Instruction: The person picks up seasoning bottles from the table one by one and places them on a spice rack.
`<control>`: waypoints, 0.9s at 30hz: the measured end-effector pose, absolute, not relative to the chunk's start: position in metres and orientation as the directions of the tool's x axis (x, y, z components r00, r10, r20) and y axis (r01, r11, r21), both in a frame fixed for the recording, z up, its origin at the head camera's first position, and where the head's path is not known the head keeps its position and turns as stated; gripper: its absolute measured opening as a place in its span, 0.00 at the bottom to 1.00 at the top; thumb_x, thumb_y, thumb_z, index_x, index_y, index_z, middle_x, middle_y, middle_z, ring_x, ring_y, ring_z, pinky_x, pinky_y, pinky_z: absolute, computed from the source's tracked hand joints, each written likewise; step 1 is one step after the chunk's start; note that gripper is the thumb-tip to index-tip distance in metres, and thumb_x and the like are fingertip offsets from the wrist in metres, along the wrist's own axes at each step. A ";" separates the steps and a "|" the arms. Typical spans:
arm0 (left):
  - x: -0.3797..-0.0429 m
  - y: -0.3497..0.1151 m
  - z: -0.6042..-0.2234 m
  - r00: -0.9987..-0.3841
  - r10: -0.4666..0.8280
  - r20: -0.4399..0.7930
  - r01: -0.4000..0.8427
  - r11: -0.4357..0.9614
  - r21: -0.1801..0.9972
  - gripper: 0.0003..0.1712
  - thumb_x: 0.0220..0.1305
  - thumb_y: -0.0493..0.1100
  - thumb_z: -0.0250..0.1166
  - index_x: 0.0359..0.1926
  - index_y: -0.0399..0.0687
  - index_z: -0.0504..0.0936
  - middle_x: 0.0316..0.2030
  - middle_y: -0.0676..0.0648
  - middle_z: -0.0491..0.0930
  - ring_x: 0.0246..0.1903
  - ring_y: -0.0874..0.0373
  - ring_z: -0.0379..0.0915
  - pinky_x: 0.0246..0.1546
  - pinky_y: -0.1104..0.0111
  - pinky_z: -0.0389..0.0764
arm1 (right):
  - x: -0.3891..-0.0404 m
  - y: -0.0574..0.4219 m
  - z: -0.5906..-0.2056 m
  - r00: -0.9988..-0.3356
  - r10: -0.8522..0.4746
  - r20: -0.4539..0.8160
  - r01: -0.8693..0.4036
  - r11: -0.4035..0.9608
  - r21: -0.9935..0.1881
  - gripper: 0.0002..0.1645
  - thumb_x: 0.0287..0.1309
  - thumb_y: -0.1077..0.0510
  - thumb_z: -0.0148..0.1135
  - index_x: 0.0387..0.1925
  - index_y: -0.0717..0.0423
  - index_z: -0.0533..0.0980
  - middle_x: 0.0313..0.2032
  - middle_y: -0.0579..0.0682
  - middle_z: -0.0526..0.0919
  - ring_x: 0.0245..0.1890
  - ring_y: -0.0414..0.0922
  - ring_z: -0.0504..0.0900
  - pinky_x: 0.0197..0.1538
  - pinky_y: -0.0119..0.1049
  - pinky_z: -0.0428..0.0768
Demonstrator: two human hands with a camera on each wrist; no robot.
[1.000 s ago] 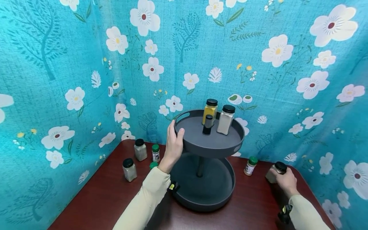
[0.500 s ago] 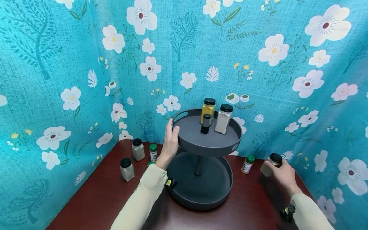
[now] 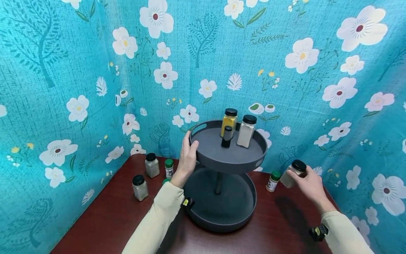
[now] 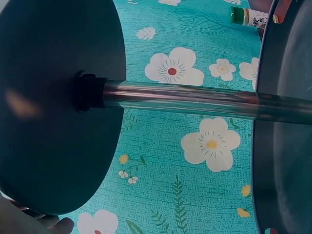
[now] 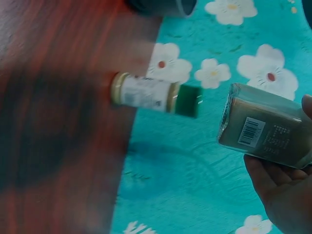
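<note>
My right hand (image 3: 309, 183) grips a clear square spice jar (image 3: 289, 178) with a black lid, tilted and raised above the table. In the right wrist view the jar's base and barcode side show, with fingers beneath it. My left hand (image 3: 188, 157) holds the left rim of a dark grey two-tier round tray (image 3: 231, 163), its thumb at the front of the rim. On the upper tier stand a yellow-filled jar (image 3: 226, 121), a pale-filled jar (image 3: 245, 134) and a small black-based bottle (image 3: 226, 137). The lower tier (image 3: 203, 197) holds nothing visible.
A green-capped bottle (image 3: 272, 182) stands right of the tray, near the held jar. Left of it are two black-lidded jars (image 3: 140, 190), a green-capped bottle (image 3: 169, 169) and another green cap partly behind my left arm. A flowered curtain (image 3: 203, 70) backs the dark red table (image 3: 104, 218).
My right hand has lifted the spice jar off the table and moved it leftward, towards the green-capped bottle. My left hand has stayed on the upper tier's rim.
</note>
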State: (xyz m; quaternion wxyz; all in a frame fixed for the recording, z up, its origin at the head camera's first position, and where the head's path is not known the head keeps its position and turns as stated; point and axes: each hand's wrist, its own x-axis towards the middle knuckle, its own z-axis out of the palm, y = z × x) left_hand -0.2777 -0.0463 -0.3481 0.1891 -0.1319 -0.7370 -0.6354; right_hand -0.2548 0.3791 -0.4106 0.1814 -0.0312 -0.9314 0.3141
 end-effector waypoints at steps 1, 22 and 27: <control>-0.278 -0.046 -0.348 -0.894 -0.046 0.446 0.435 0.160 0.886 0.35 0.71 0.52 0.42 0.74 0.49 0.45 0.72 0.47 0.45 0.70 0.52 0.42 0.66 0.50 0.49 | -0.254 0.376 -0.407 -0.930 0.171 0.326 -0.062 0.800 -0.596 0.39 0.61 0.36 0.55 0.52 0.70 0.67 0.42 0.66 0.76 0.37 0.57 0.74 0.28 0.40 0.71; -0.272 -0.044 -0.349 -0.900 -0.027 0.435 0.424 0.171 0.889 0.38 0.70 0.54 0.43 0.74 0.50 0.41 0.73 0.47 0.41 0.70 0.51 0.39 0.66 0.49 0.47 | -0.237 0.340 -0.353 -0.880 0.185 0.438 -0.141 0.777 -0.613 0.35 0.59 0.37 0.58 0.49 0.64 0.70 0.38 0.61 0.78 0.34 0.51 0.71 0.25 0.38 0.70; -0.269 -0.043 -0.348 -0.898 -0.029 0.439 0.427 0.179 0.886 0.38 0.70 0.52 0.44 0.74 0.50 0.40 0.73 0.46 0.40 0.71 0.51 0.37 0.66 0.49 0.46 | -0.235 0.336 -0.344 -0.874 0.191 0.446 -0.149 0.770 -0.621 0.35 0.59 0.37 0.57 0.51 0.63 0.70 0.40 0.62 0.78 0.36 0.52 0.72 0.26 0.39 0.70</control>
